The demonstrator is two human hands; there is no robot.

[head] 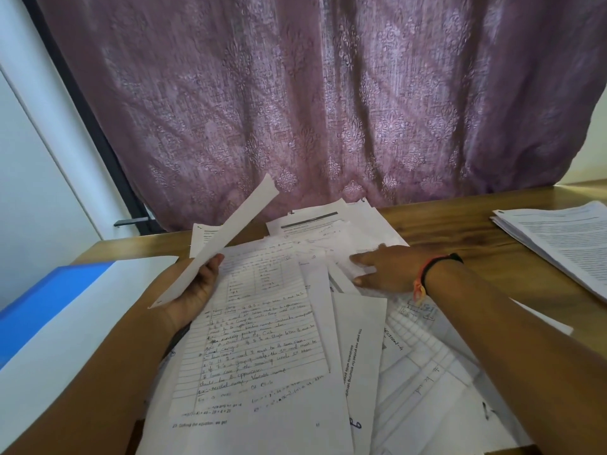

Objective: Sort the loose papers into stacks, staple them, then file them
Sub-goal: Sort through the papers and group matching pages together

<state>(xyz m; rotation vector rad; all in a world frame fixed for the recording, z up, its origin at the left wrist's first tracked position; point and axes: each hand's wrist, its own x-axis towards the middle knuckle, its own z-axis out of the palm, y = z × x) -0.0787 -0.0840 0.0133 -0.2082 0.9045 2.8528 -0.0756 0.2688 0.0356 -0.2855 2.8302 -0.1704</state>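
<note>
Currently left hand point(193, 287) is gripping a raised sheet point(226, 234) | right hand point(384, 269) is pressing flat on loose papers point(262, 323) | light, floppy, slippery; pinching a corner probably suits.

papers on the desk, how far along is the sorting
Early. Done: one neat stack sits at the right. In hand: the left hand holds a sheet; the right hand rests on the loose pile. Left: most of that scattered pile, then stapling and filing.

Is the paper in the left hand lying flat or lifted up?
Lifted: the left hand grips the sheet by its lower end, and it slants up above the loose papers.
</note>
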